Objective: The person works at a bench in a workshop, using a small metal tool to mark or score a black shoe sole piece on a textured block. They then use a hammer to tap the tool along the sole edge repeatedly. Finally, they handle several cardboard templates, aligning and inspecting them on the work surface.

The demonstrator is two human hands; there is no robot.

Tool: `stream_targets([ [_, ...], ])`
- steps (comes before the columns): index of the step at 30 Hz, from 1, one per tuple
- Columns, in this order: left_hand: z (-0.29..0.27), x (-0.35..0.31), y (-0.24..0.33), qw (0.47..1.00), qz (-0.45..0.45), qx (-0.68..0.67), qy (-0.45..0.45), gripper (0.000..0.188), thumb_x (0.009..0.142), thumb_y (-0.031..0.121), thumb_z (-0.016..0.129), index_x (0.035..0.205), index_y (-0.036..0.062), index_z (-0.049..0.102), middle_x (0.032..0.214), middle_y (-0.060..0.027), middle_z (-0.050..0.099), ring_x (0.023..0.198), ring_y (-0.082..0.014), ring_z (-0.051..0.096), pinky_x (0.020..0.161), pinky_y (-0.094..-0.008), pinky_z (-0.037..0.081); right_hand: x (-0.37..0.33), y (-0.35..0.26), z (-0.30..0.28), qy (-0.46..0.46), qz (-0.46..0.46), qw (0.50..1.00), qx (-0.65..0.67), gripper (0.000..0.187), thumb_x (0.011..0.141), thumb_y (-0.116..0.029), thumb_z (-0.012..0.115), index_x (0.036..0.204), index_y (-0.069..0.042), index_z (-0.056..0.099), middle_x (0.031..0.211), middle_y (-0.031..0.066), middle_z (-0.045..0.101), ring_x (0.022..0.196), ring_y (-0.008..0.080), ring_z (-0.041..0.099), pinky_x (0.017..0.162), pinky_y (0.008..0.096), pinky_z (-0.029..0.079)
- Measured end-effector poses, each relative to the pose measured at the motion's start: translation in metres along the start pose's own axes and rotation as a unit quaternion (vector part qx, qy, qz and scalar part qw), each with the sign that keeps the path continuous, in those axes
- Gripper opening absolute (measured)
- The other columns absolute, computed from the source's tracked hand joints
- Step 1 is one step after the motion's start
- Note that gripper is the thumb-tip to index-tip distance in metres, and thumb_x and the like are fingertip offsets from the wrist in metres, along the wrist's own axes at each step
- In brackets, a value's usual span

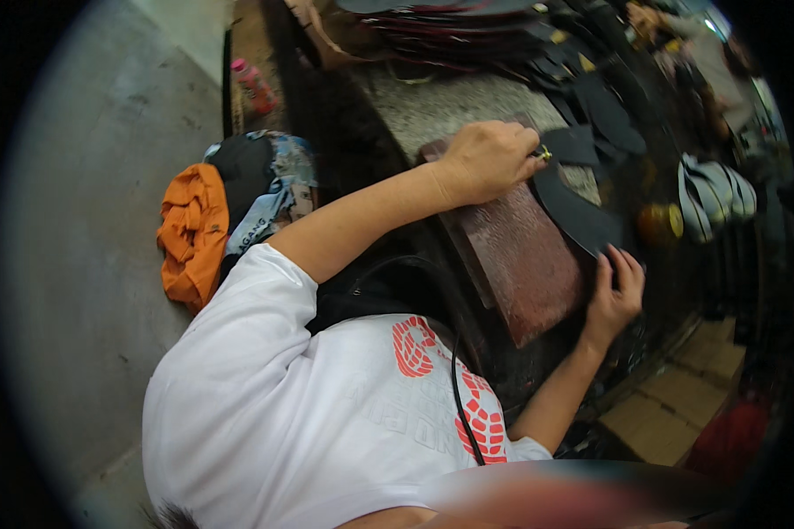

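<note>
A thin black curved sheet (578, 213), shaped like a shoe-sole piece, lies along the far edge of a reddish-brown slab (525, 264). My left hand (490, 161) is above the slab's upper end, fingers closed in a pinch. A small yellow, brass-coloured thing (545, 154) shows at its fingertips; most of it is hidden, so its kind is unclear. My right hand (617, 295) is at the sheet's lower right end, thumb and fingers gripping its edge. More flat black pieces (607, 115) lie beyond the slab.
Stacked dark sheets (450, 35) rise at the back on a speckled grey surface (423, 106). At right are an amber jar (660, 224), a pale strapped bundle (715, 198) and cardboard (670, 406). Orange cloth (194, 234) and a pink-capped bottle (254, 85) are at left. Another person (706, 66) is at far right.
</note>
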State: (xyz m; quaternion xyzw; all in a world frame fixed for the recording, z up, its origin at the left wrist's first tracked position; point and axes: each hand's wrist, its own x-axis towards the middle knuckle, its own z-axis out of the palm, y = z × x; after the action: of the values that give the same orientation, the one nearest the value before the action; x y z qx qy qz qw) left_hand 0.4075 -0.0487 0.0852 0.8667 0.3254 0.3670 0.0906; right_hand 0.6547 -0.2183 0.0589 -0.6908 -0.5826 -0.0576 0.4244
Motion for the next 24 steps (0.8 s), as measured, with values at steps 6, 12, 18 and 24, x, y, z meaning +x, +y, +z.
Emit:
stream_targets([
  [6, -0.044, -0.018, -0.026, 0.993, -0.035, -0.042, 0.103, 0.028, 0.094, 0.03, 0.063, 0.086, 0.005, 0.054, 0.076, -0.0123, 0.057, 0.073, -0.0327, 0.06, 0.066, -0.043, 0.047, 0.032, 0.007, -0.034, -0.089, 0.043, 0.967, -0.235, 0.026, 0.088, -0.018, 0.073, 0.111, -0.007, 0.073, 0.125, 0.0143, 0.059, 0.119, 0.0339, 0.052, 0.098, 0.0433, 0.046],
  [12, -0.087, -0.016, -0.098, 0.918, -0.096, -0.056, 0.379, 0.029, 0.094, 0.02, 0.066, 0.084, 0.0027, 0.045, 0.086, -0.0131, 0.048, 0.075, -0.03, 0.049, 0.072, -0.0419, 0.043, 0.11, -0.064, -0.009, -0.11, -0.142, 0.979, -0.099, 0.037, 0.088, -0.023, 0.073, 0.124, -0.013, 0.068, 0.136, 0.0125, 0.056, 0.13, 0.0335, 0.046, 0.106, 0.0464, 0.039],
  [18, -0.098, 0.043, -0.18, 0.813, -0.364, -0.178, 0.417, 0.031, 0.09, 0.02, 0.069, 0.094, 0.0005, 0.045, 0.097, -0.0144, 0.051, 0.091, -0.027, 0.054, 0.082, -0.0401, 0.045, 0.205, -0.178, 0.095, -0.108, -0.418, 0.901, -0.05, 0.087, 0.066, -0.045, 0.084, 0.145, -0.028, 0.05, 0.147, 0.0051, 0.051, 0.138, 0.0308, 0.042, 0.112, 0.0453, 0.039],
  [24, -0.068, 0.054, -0.203, 0.713, -0.421, -0.398, 0.395, 0.03, 0.085, 0.017, 0.072, 0.098, 0.0058, 0.047, 0.092, -0.0072, 0.053, 0.087, -0.0171, 0.053, 0.08, -0.0361, 0.046, 0.225, -0.192, 0.198, -0.174, -0.436, 0.874, -0.127, 0.114, 0.058, -0.044, 0.09, 0.155, -0.03, 0.032, 0.146, 0.0119, 0.051, 0.138, 0.0333, 0.044, 0.112, 0.0485, 0.036],
])
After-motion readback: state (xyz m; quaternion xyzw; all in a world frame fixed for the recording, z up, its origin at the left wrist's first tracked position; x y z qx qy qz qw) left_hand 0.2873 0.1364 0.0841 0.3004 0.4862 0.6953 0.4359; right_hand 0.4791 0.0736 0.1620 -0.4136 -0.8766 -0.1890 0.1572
